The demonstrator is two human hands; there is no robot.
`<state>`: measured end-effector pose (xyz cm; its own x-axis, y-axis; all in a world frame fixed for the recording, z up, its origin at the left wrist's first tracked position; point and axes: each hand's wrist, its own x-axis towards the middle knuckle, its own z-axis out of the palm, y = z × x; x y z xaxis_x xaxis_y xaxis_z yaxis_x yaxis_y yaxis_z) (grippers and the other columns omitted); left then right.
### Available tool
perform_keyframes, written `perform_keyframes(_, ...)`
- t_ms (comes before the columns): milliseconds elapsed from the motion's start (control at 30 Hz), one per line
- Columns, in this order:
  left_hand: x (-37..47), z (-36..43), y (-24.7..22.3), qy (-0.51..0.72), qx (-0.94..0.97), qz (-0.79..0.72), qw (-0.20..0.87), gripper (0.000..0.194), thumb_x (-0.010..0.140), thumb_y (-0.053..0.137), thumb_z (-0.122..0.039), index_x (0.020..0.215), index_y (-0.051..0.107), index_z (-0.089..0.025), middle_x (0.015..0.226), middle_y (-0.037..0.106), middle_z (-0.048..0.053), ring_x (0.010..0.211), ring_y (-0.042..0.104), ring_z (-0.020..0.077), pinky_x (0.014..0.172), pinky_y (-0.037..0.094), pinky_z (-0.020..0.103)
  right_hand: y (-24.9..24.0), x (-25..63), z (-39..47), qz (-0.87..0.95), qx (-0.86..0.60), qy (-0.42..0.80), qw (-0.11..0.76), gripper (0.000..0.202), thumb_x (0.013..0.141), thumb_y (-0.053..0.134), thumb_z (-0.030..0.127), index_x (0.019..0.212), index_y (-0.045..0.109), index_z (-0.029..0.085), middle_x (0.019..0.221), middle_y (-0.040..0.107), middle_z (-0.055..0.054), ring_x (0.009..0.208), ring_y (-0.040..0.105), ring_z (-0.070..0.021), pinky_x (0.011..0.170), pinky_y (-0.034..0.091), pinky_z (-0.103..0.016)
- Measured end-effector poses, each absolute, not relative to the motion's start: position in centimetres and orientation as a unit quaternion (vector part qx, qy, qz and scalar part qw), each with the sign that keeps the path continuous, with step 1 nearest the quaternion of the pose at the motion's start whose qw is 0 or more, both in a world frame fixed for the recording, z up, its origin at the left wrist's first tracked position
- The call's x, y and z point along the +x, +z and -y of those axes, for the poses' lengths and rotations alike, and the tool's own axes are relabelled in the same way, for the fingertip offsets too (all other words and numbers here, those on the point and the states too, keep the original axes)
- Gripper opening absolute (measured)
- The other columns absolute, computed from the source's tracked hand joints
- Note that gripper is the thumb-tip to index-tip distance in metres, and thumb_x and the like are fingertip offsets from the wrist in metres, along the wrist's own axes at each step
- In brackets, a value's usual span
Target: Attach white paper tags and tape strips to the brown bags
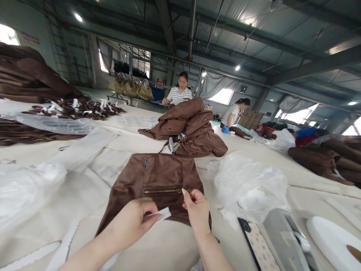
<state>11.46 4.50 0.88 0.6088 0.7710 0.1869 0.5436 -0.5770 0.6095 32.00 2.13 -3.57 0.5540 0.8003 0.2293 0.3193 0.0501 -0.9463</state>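
Just ahead of both hands, the brown bag [166, 169] is already laid out on the tabletop [160, 244], the left hand [137, 220] pinching a loose, unattached white slip [165, 214], the right hand [199, 212] at the zipper pull [179, 191], grip unclear.

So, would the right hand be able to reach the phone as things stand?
Probably yes: the phone lies uncovered near the right hand, the crumpled plastic beyond it, not on it.

I see the bag [166, 171] lying before me on the bench [158, 248], a pile of bags [194, 126] just behind it. Right of it sits plastic wrap [251, 184]; nearer me lies a phone [258, 241], beside what looks like a dispenser [286, 237]. Plastic sheeting [28, 192] lies left, bundled straps [84, 109] beyond.
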Motion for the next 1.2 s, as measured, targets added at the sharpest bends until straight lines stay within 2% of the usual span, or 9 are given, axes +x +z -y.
perform_keyframes(367, 11.9, -3.6, -0.1, 0.183, 0.903, -0.368, 0.124, 0.024, 0.091, 0.046, -0.030, 0.076, 0.063, -0.020, 0.080, 0.063, 0.003, 0.072, 0.061, 0.0169, 0.066, 0.039, 0.026, -2.9, 31.8, -1.9, 0.439, -0.671, 0.186, 0.568, 0.042, 0.075, 0.062, 0.047, 0.051, 0.039, 0.023, 0.042, 0.048, 0.006, 0.042, 0.054, -0.0130, 0.046, 0.037, -0.021)
perform_keyframes(500, 12.0, -3.5, -0.2, 0.180, 0.898, -0.388, 0.107, 0.024, 0.091, 0.046, -0.026, 0.076, 0.062, -0.019, 0.080, 0.063, 0.003, 0.072, 0.061, 0.0172, 0.066, 0.038, 0.027, -2.6, 31.5, -1.6, 0.453, -0.662, 0.173, 0.572, 0.041, 0.076, 0.062, 0.045, 0.050, 0.040, 0.022, 0.043, 0.050, 0.004, 0.043, 0.053, -0.0120, 0.047, 0.037, -0.021)
perform_keyframes(600, 12.1, -3.5, 0.2, 0.196, 0.883, -0.409, 0.119, 0.025, 0.090, 0.046, -0.027, 0.072, 0.062, -0.019, 0.077, 0.063, 0.003, 0.071, 0.060, 0.0172, 0.065, 0.037, 0.027, -2.6, 31.1, -1.5, 0.439, -0.643, 0.220, 0.587, 0.040, 0.076, 0.063, 0.047, 0.053, 0.043, 0.021, 0.045, 0.054, 0.003, 0.044, 0.054, -0.0121, 0.048, 0.040, -0.020)
perform_keyframes(733, 12.2, -3.8, 0.8, 0.226, 0.852, -0.422, 0.213, 0.031, 0.087, 0.048, -0.035, 0.065, 0.061, -0.017, 0.068, 0.059, 0.001, 0.067, 0.055, 0.0154, 0.061, 0.035, 0.024, -2.5, 30.4, -1.7, 0.382, -0.580, 0.350, 0.628, 0.039, 0.072, 0.067, 0.050, 0.057, 0.047, 0.020, 0.048, 0.057, 0.002, 0.045, 0.057, -0.0121, 0.045, 0.042, -0.020)
perform_keyframes(833, 12.2, -4.0, 0.9, 0.218, 0.804, -0.419, 0.361, 0.041, 0.084, 0.049, -0.048, 0.061, 0.057, -0.016, 0.059, 0.049, -0.001, 0.058, 0.045, 0.0122, 0.052, 0.029, 0.022, -2.4, 30.1, -1.7, 0.336, -0.538, 0.407, 0.658, 0.038, 0.070, 0.070, 0.049, 0.060, 0.052, 0.018, 0.051, 0.060, 0.001, 0.045, 0.055, -0.0100, 0.045, 0.043, -0.018)
perform_keyframes(933, 11.9, -3.9, 1.0, 0.199, 0.724, -0.394, 0.530, 0.047, 0.077, 0.054, -0.059, 0.065, 0.055, -0.014, 0.056, 0.041, -0.004, 0.053, 0.036, 0.0091, 0.048, 0.024, 0.020, -2.0, 30.1, -1.5, 0.295, -0.497, 0.449, 0.681, 0.037, 0.068, 0.074, 0.047, 0.060, 0.053, 0.017, 0.050, 0.057, 0.003, 0.043, 0.052, -0.0071, 0.044, 0.042, -0.017)
perform_keyframes(1067, 11.7, -3.5, 1.2, 0.190, 0.597, -0.393, 0.673, 0.053, 0.068, 0.062, -0.065, 0.078, 0.055, -0.013, 0.060, 0.049, -0.003, 0.047, 0.034, 0.0066, 0.040, 0.022, 0.019, -1.3, 30.0, -1.1, 0.279, -0.450, 0.490, 0.693, 0.037, 0.066, 0.077, 0.044, 0.060, 0.053, 0.016, 0.066, 0.066, -0.001, 0.043, 0.050, -0.0042, 0.040, 0.038, -0.015)
perform_keyframes(1200, 12.1, -3.4, 1.0, 0.195, 0.576, -0.382, 0.696, 0.056, 0.069, 0.058, -0.068, 0.083, 0.055, -0.014, 0.066, 0.058, 0.000, 0.034, 0.030, 0.0034, 0.032, 0.018, 0.019, -0.9, 29.9, -0.8, 0.283, -0.407, 0.514, 0.700, 0.035, 0.068, 0.077, 0.040, 0.061, 0.053, 0.016, 0.067, 0.066, 0.000, 0.043, 0.050, -0.0038, 0.041, 0.037, -0.015)
